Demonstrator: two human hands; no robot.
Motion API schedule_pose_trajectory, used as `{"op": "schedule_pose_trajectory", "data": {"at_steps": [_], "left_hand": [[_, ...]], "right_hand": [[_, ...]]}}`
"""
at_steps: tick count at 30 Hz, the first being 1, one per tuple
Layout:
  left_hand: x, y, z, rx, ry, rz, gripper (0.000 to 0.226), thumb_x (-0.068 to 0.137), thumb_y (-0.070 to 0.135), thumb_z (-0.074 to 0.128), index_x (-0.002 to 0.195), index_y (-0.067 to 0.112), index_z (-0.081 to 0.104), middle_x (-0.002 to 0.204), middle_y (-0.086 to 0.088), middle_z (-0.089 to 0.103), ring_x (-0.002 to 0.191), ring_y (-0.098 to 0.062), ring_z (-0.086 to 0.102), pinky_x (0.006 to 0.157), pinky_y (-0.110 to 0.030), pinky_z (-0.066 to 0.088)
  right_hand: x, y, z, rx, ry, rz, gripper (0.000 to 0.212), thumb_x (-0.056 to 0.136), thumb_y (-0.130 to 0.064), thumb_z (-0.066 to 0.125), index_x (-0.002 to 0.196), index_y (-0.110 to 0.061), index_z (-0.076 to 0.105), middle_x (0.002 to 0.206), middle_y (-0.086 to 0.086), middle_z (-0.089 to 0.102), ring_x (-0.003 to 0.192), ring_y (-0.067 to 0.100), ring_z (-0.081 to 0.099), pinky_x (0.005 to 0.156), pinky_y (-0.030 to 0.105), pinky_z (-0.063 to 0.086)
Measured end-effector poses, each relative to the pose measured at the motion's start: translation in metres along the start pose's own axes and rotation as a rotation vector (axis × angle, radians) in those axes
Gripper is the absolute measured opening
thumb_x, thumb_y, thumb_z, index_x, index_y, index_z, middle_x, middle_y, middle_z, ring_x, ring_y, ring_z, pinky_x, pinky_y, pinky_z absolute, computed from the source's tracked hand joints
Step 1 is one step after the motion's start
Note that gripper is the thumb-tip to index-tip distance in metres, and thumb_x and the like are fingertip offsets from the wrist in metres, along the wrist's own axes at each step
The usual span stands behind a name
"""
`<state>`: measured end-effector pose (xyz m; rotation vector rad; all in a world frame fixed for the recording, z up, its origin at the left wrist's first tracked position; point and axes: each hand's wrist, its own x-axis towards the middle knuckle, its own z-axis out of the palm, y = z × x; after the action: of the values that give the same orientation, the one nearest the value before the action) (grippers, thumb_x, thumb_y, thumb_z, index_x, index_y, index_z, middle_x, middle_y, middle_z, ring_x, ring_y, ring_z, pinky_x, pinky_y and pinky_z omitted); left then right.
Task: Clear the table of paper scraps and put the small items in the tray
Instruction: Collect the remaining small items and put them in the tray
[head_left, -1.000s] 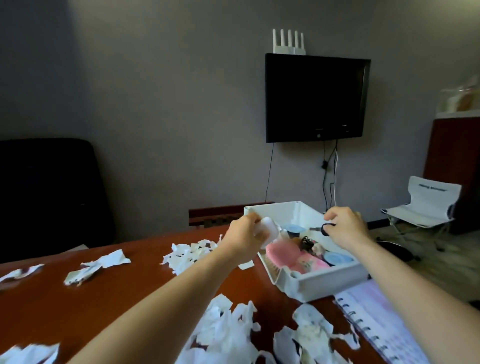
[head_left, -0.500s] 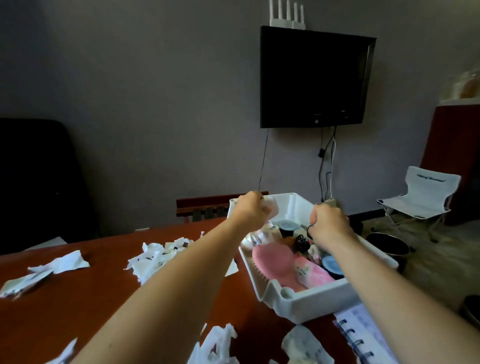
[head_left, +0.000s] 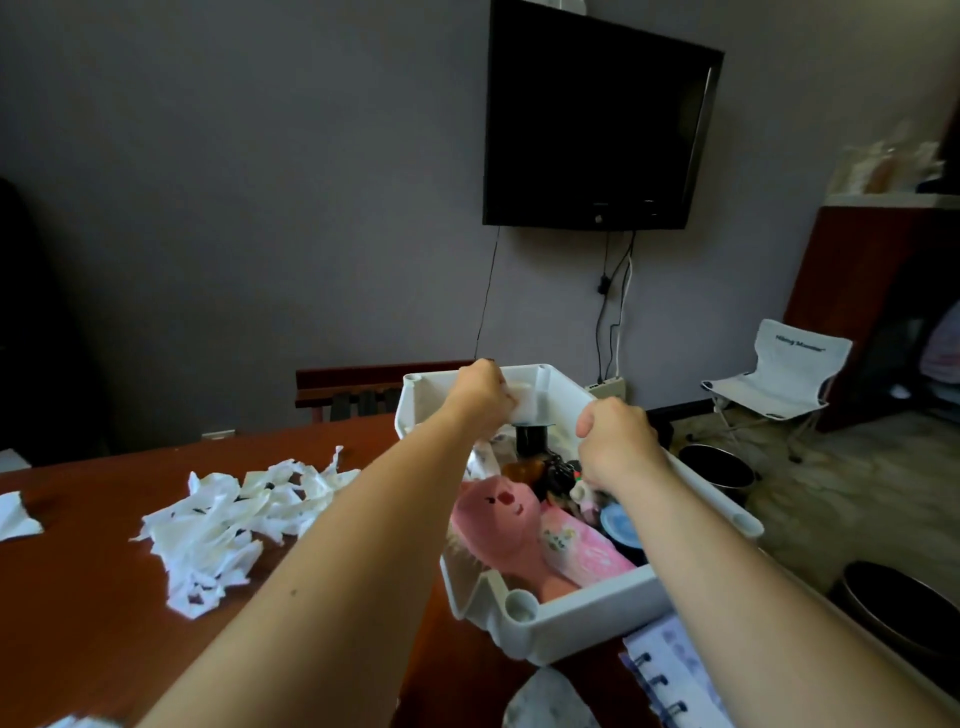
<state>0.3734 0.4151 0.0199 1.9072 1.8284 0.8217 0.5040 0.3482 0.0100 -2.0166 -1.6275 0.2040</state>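
while both hands are pushing deeper into the tray (head_left: 571, 626) than a second ago, left hand (head_left: 480, 399) is gripping a pale item (head_left: 521, 389) at its far wall; right hand (head_left: 615, 447) is curling shut, contents hidden. paper scraps (head_left: 228, 512) are still littering the table (head_left: 78, 597).
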Motion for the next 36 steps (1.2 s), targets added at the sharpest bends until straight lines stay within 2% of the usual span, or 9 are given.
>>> {"op": "schedule_pose_trajectory", "data": {"at_steps": [3, 7, 10, 16, 20, 24, 29, 33, 36], "left_hand": [[0.006, -0.002, 0.005, 0.032, -0.011, -0.008, 0.028, 0.088, 0.013, 0.055, 0.113, 0.0, 0.057, 0.105, -0.014, 0.06, 0.082, -0.026, 0.055, 0.07, -0.03, 0.048], [0.006, -0.008, 0.013, 0.11, -0.061, 0.004, 0.03, 0.085, 0.012, 0.054, 0.108, -0.005, 0.061, 0.108, -0.02, 0.065, 0.099, -0.035, 0.063, 0.079, -0.035, 0.049], [0.006, -0.011, 0.012, 0.132, -0.058, 0.023, 0.027, 0.086, 0.011, 0.05, 0.105, -0.006, 0.06, 0.109, -0.024, 0.065, 0.097, -0.037, 0.063, 0.079, -0.037, 0.05], [-0.009, -0.009, -0.01, 0.174, -0.06, 0.169, 0.034, 0.095, 0.019, 0.05, 0.123, 0.002, 0.054, 0.128, -0.015, 0.056, 0.116, -0.03, 0.053, 0.096, -0.034, 0.042], [-0.039, -0.003, -0.036, 0.216, -0.147, 0.268, 0.031, 0.096, 0.017, 0.043, 0.11, -0.003, 0.062, 0.116, -0.017, 0.063, 0.107, -0.033, 0.058, 0.091, -0.036, 0.048], [-0.076, -0.004, -0.073, 0.238, -0.199, 0.308, 0.032, 0.097, 0.026, 0.046, 0.115, 0.003, 0.061, 0.116, -0.015, 0.062, 0.101, -0.032, 0.06, 0.09, -0.039, 0.051], [-0.137, -0.018, -0.135, 0.299, -0.21, 0.317, 0.028, 0.098, 0.024, 0.046, 0.114, 0.007, 0.061, 0.107, -0.008, 0.066, 0.093, -0.023, 0.065, 0.087, -0.035, 0.054], [-0.197, -0.041, -0.177, 0.368, -0.183, 0.304, 0.027, 0.097, 0.022, 0.046, 0.11, 0.006, 0.064, 0.106, -0.008, 0.066, 0.095, -0.025, 0.065, 0.084, -0.034, 0.055], [-0.254, -0.065, -0.199, 0.362, -0.155, 0.3, 0.025, 0.096, 0.022, 0.049, 0.115, 0.013, 0.062, 0.112, 0.0, 0.065, 0.094, -0.013, 0.063, 0.079, -0.02, 0.052]], "right_hand": [[0.0, 0.001, 0.001, 0.001, 0.008, -0.021, 0.032, 0.085, 0.003, 0.046, 0.109, -0.008, 0.063, 0.118, 0.017, 0.059, 0.109, 0.038, 0.055, 0.084, 0.034, 0.047], [0.005, 0.003, 0.006, 0.003, 0.03, -0.037, 0.023, 0.084, 0.0, 0.049, 0.099, -0.008, 0.065, 0.109, 0.016, 0.063, 0.102, 0.036, 0.058, 0.076, 0.03, 0.045], [0.006, 0.003, 0.008, 0.002, 0.036, -0.036, 0.021, 0.084, -0.002, 0.05, 0.095, -0.01, 0.066, 0.105, 0.015, 0.064, 0.099, 0.035, 0.059, 0.076, 0.031, 0.047], [-0.001, 0.0, 0.004, 0.011, 0.006, -0.071, 0.018, 0.085, -0.01, 0.051, 0.095, -0.015, 0.066, 0.105, 0.01, 0.065, 0.099, 0.033, 0.058, 0.076, 0.031, 0.046], [-0.012, -0.009, -0.011, 0.013, -0.001, -0.123, 0.016, 0.085, -0.011, 0.051, 0.092, -0.014, 0.065, 0.1, 0.008, 0.067, 0.095, 0.032, 0.061, 0.075, 0.03, 0.047], [-0.028, -0.026, -0.03, 0.073, -0.038, -0.206, 0.013, 0.083, -0.007, 0.053, 0.083, -0.009, 0.065, 0.093, 0.012, 0.069, 0.091, 0.033, 0.062, 0.079, 0.035, 0.054], [-0.067, -0.064, -0.049, 0.1, -0.128, -0.332, 0.02, 0.084, -0.012, 0.056, 0.07, -0.025, 0.057, 0.093, 0.006, 0.067, 0.086, 0.027, 0.064, 0.081, 0.035, 0.054], [-0.124, -0.098, -0.056, 0.239, -0.255, -0.42, 0.013, 0.087, -0.013, 0.055, 0.081, -0.022, 0.063, 0.084, 0.001, 0.065, 0.078, 0.02, 0.065, 0.077, 0.033, 0.054], [-0.18, -0.117, -0.05, 0.272, -0.363, -0.51, 0.009, 0.089, -0.019, 0.055, 0.086, -0.023, 0.063, 0.082, -0.002, 0.066, 0.067, 0.012, 0.066, 0.067, 0.029, 0.053]]}}
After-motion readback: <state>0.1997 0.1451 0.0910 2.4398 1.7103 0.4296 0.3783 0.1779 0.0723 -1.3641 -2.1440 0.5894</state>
